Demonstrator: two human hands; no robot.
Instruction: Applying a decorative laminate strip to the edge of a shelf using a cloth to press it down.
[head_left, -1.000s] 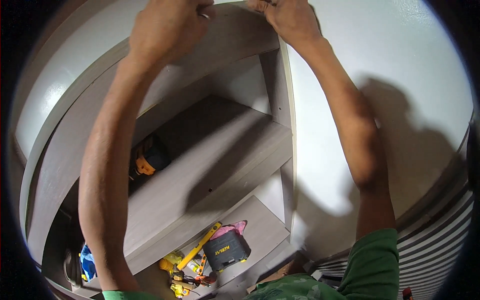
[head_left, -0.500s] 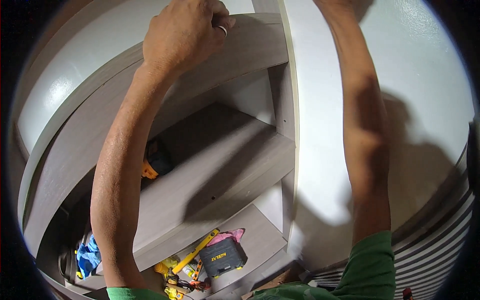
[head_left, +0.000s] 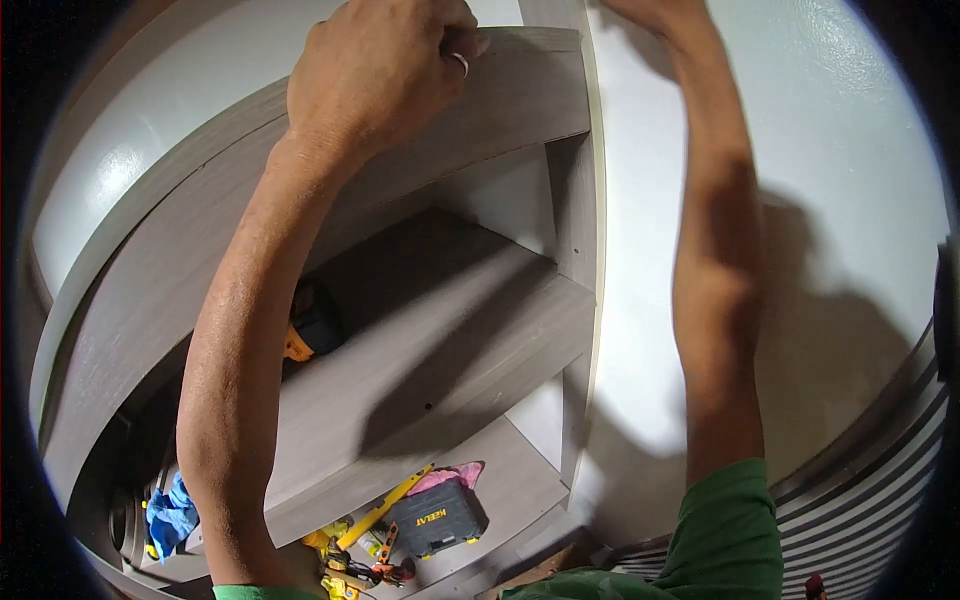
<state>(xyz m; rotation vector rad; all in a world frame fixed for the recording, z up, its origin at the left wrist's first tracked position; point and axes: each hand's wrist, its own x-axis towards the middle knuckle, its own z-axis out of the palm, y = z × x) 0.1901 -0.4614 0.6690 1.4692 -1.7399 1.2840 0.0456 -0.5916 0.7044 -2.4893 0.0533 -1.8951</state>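
Grey wood-grain shelf unit (head_left: 350, 425) beside a white wall (head_left: 640, 350), both hands raised near its top.
The left hand (head_left: 385, 70), wearing a ring (head_left: 460, 64), curls at the top board's (head_left: 500, 105) upper edge; whether it grips anything cannot be told. The right hand (head_left: 655, 14), partly out of view near the upper right corner, hides its state too. Near the lower shelf's (head_left: 530, 482) right edge sits a dark case (head_left: 466, 522), a yellow level (head_left: 385, 508) on its left.
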